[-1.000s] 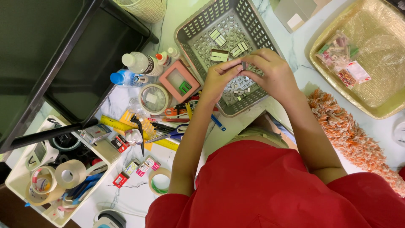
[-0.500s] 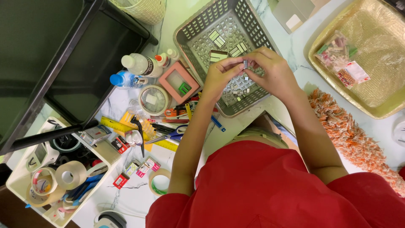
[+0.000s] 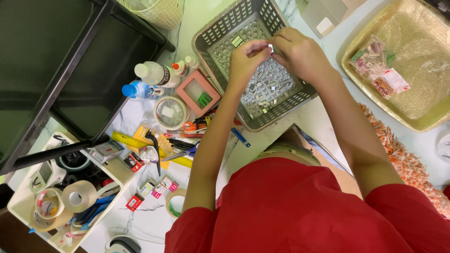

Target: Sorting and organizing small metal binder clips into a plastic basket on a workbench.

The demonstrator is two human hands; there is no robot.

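Over grey basket (image 3: 220, 33), your left hand (image 3: 243, 63) and right hand (image 3: 300, 54) meet, fingertips pinched together on one small white piece (image 3: 270, 47); remaining fingers curled. Piece sits between both hands, above basket's middle. Basket floor covered with heap of small pieces (image 3: 269, 89). Just left of basket: pink frame (image 3: 197, 91), round tape dispenser (image 3: 169, 112), two bottles (image 3: 150, 75). Toward table's left edge: ruler (image 3: 123, 139), scissors (image 3: 183, 152), white tray (image 3: 18, 201) with tape rolls. At table's right edge: yellow tray (image 3: 356, 56) holding small bags (image 3: 377, 65).
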